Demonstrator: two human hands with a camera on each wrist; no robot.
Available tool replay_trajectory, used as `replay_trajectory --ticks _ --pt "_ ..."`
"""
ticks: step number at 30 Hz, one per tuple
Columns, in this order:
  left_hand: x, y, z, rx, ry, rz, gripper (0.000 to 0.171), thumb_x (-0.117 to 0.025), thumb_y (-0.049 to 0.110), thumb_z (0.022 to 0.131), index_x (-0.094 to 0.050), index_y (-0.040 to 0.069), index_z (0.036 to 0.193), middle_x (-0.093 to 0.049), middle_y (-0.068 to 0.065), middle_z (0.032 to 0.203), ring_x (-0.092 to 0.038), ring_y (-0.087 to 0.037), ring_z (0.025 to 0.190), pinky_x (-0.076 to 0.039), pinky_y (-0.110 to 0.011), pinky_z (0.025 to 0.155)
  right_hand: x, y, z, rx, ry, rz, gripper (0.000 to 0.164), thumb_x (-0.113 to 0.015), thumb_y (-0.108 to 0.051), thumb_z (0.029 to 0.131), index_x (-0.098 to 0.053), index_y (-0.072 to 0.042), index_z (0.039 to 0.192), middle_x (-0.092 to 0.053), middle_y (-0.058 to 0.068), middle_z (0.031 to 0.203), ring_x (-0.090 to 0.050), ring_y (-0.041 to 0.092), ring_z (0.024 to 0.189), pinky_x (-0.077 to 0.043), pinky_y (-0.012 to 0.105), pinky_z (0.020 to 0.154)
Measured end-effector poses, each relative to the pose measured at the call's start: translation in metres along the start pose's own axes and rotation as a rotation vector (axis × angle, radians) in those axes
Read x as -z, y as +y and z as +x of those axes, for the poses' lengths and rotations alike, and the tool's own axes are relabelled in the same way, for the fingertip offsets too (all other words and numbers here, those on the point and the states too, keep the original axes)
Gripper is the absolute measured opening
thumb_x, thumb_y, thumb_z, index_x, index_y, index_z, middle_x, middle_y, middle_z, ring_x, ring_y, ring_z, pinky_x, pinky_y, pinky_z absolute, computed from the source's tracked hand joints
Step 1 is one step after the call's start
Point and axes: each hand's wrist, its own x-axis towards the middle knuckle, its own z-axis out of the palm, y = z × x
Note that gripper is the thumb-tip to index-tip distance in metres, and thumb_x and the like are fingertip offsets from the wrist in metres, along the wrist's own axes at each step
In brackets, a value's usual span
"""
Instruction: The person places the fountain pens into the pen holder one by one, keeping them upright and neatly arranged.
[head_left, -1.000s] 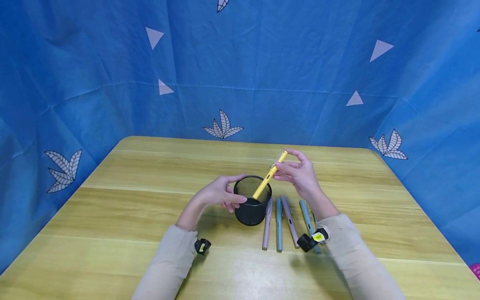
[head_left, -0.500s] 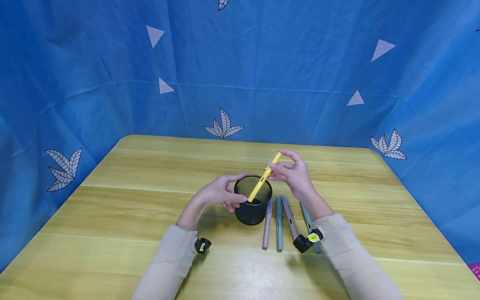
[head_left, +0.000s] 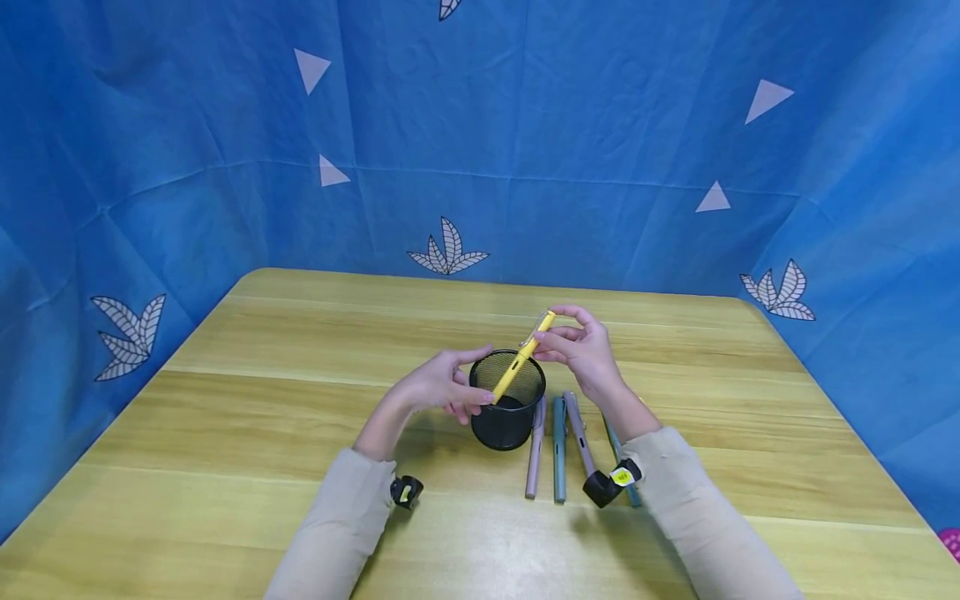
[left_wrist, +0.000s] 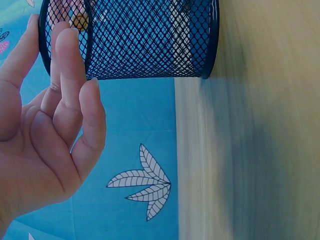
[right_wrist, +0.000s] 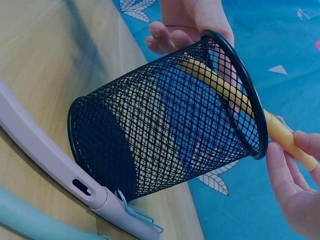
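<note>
The yellow pen (head_left: pixel 518 362) is sinking below the pinching right hand (head_left: pixel 588 353) into the mesh cup (head_left: pixel 502 428) the left hand (head_left: pixel 437 383) is gripping, table edge (head_left: pixel 637 293) beyond.

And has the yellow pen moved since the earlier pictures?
Yes: in the head view, the yellow pen has shifted left and slightly down against the still mesh holder.

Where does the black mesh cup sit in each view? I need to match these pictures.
Head: the black mesh cup is below centre, slightly right.
Left wrist: at the top, sideways, cut off by the upper edge.
Right wrist: central, tilted, its rim toward the right.
Shared landmark: the left hand, beside the rim in all three.
</note>
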Motion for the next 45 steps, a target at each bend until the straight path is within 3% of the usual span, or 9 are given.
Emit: replay_trajectory --ticks 5,13,17,24,31,39,45 --pt "0.0007 0.0009 -0.0005 0.006 -0.002 -0.006 0.077 -0.068 0.013 0.08 -0.024 0.018 0.143 -0.061 -0.016 0.066 -0.059 -0.021 0.049 -0.05 -0.039 0.051 -0.0005 -0.0002 -0.0005 0.008 -0.002 -0.035 0.036 -0.057 0.009 0.082 -0.043 0.003 0.115 -0.064 0.004 0.075 -0.064 0.017 0.062 -0.054 0.032 0.063" --pt "0.0016 0.0016 -0.0004 0.003 -0.006 -0.001 0.076 -0.067 0.013 0.081 -0.023 0.016 0.143 -0.061 -0.012 0.063 -0.059 -0.021 0.049 -0.045 -0.027 0.044 -0.0035 0.0006 -0.001 0.035 -0.026 -0.069 0.032 -0.057 0.011 0.081 -0.048 0.002 0.111 -0.063 0.005 0.074 -0.063 0.017 0.06 -0.054 0.031 0.063" --pt "0.0018 0.0013 0.0 0.002 -0.006 0.008 0.076 -0.067 0.014 0.081 -0.023 0.016 0.143 -0.061 -0.012 0.063 -0.059 -0.022 0.05 -0.047 -0.031 0.045 -0.0044 0.0017 -0.001 0.05 -0.03 -0.104 0.032 -0.058 0.011 0.08 -0.05 0.0 0.108 -0.061 0.007 0.076 -0.063 0.017 0.061 -0.054 0.032 0.063" --pt "0.0022 0.0015 0.0007 -0.002 -0.006 0.022 0.076 -0.068 0.016 0.081 -0.024 0.018 0.143 -0.061 -0.012 0.063 -0.06 -0.022 0.05 -0.049 -0.035 0.048 -0.0039 0.0036 -0.0009 0.086 -0.045 -0.192 0.038 -0.061 0.01 0.079 -0.045 0.011 0.113 -0.06 0.014 0.08 -0.061 0.014 0.062 -0.054 0.031 0.063" --pt "0.0025 -0.0002 0.0018 -0.013 -0.013 0.03 0.076 -0.068 0.018 0.081 -0.024 0.019 0.143 -0.061 -0.012 0.063 -0.06 -0.024 0.051 -0.049 -0.036 0.049 -0.0029 0.0035 -0.0015 0.091 -0.062 -0.243 0.03 -0.061 0.009 0.079 -0.051 0.007 0.107 -0.062 0.008 0.077 -0.061 0.012 0.064 -0.053 0.027 0.061" --pt "0.0024 -0.0015 0.0018 -0.015 -0.015 0.033 0.075 -0.067 0.017 0.081 -0.024 0.019 0.142 -0.061 -0.013 0.064 -0.06 -0.025 0.051 -0.049 -0.036 0.049 -0.003 0.0044 -0.0004 0.092 -0.092 -0.354 0.031 -0.061 0.004 0.081 -0.052 0.012 0.109 -0.063 0.014 0.083 -0.06 0.01 0.068 -0.051 0.025 0.062" --pt "0.0026 -0.0016 0.0011 -0.021 -0.014 0.038 0.075 -0.067 0.018 0.082 -0.024 0.017 0.143 -0.061 -0.012 0.064 -0.06 -0.024 0.051 -0.049 -0.037 0.05 -0.0041 0.007 -0.0009 0.121 -0.095 -0.415 0.027 -0.064 0.003 0.079 -0.057 0.01 0.104 -0.063 0.011 0.08 -0.058 0.01 0.066 -0.049 0.023 0.061"
